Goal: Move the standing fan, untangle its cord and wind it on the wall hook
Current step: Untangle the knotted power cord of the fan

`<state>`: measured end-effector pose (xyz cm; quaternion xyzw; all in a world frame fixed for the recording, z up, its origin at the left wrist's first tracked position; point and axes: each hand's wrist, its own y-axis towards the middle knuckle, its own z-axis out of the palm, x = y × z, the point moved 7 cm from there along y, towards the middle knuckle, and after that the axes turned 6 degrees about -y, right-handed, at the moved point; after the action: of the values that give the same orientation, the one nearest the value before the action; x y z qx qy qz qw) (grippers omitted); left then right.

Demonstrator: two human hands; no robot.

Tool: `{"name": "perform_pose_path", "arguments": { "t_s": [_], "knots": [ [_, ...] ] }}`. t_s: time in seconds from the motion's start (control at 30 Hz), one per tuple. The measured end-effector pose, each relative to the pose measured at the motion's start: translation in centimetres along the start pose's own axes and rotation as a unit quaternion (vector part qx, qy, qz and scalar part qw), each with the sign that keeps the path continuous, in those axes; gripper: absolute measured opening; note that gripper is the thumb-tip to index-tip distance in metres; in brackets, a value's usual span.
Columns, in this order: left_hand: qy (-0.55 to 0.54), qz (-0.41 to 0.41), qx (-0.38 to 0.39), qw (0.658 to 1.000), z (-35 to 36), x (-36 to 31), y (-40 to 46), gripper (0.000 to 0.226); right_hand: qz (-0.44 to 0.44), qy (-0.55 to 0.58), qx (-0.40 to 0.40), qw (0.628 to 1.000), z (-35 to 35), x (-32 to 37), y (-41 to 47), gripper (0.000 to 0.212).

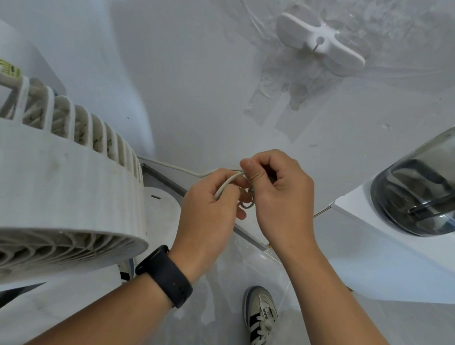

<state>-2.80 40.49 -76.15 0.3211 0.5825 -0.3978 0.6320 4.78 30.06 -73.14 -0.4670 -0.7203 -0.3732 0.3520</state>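
Standing at left, fan (58,187) beside wall; hook (320,45) above, bare. Clear-domed appliance (424,186) crowds right, likely elbow obstacle during winding. Left hand (210,206) and right hand (281,200), both curled tight, pinch cord (173,166) at knot between them. Risk: hard pull could tighten tangle or tug fan over. Shoe (260,320) below.

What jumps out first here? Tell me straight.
Both hands meet mid-frame, the left hand and right hand pinching a tangled loop of pale cord. The white fan fills the left side. The wall hook sits bare on the wall, upper right.
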Motion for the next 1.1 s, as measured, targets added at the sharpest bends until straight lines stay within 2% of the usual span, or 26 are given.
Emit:
{"name": "perform_pose_path", "arguments": {
  "t_s": [0.1, 0.23, 0.5, 0.63, 0.9, 1.1],
  "knots": [
    [-0.004, -0.005, 0.003, 1.0, 0.0, 0.0, -0.1, 0.023, 0.001, 0.011, 0.003, 1.0, 0.0, 0.0, 0.1, 0.014],
    [0.004, -0.004, -0.022, 1.0, -0.3, -0.1, -0.1, 0.037, 0.023, 0.013, 0.017, 1.0, 0.2, 0.1, 0.1, 0.019],
    [0.018, 0.066, -0.04, 0.997, -0.2, -1.1, -0.3, 0.026, 0.052, 0.022, -0.049, 0.997, -0.6, 0.1, -0.1, 0.026],
    [0.005, 0.073, -0.036, 0.997, -0.1, -1.2, -0.5, 0.025, 0.058, -0.003, -0.082, 0.995, -0.9, 0.0, 0.1, 0.028],
    [-0.024, 0.076, -0.037, 0.996, 0.1, -1.3, -0.5, 0.025, 0.061, -0.009, -0.101, 0.993, -0.6, 0.0, -0.1, 0.025],
    [-0.043, 0.059, -0.057, 0.996, -0.2, -1.0, -0.5, 0.026, 0.119, 0.021, -0.106, 0.987, -0.8, -1.5, 0.1, 0.025]
  ]
}}
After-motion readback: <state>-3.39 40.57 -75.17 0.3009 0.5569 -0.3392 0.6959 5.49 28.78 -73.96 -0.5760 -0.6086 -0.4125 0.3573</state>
